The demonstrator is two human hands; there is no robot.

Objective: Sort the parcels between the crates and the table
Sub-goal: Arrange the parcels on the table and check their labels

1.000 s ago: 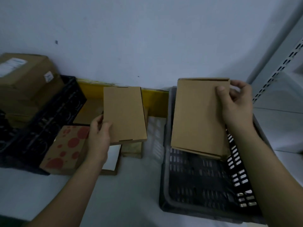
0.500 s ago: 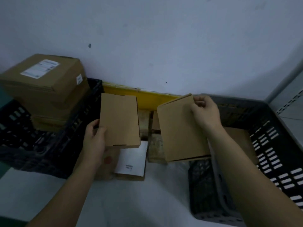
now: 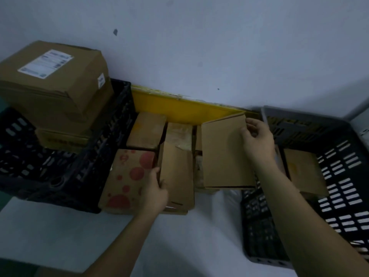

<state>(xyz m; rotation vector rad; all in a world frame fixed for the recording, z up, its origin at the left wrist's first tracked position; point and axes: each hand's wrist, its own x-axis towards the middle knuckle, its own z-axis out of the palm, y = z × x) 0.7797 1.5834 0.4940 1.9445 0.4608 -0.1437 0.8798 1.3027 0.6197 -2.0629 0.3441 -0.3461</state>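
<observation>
My left hand point(image 3: 154, 191) grips the left edge of a flat brown parcel point(image 3: 177, 176), which lies low over the parcels on the white table point(image 3: 60, 226). My right hand point(image 3: 257, 138) pinches the upper right corner of a second flat brown parcel point(image 3: 225, 154), held tilted above the table between the two crates. A red-dotted parcel point(image 3: 127, 180) lies just left of my left hand. Further brown parcels point(image 3: 146, 130) sit behind against the yellow strip. The grey crate point(image 3: 339, 196) on the right holds one more brown parcel point(image 3: 303, 172).
A black crate point(image 3: 60, 166) at the left carries a large labelled cardboard box point(image 3: 54, 80) on top of another box. A yellow strip point(image 3: 179, 108) runs along the foot of the white wall. White tabletop lies in front of the parcels.
My left hand has lowered its parcel from upright down onto the parcels on the table. My right hand has carried its parcel left, out of the grey crate. The view has shifted left.
</observation>
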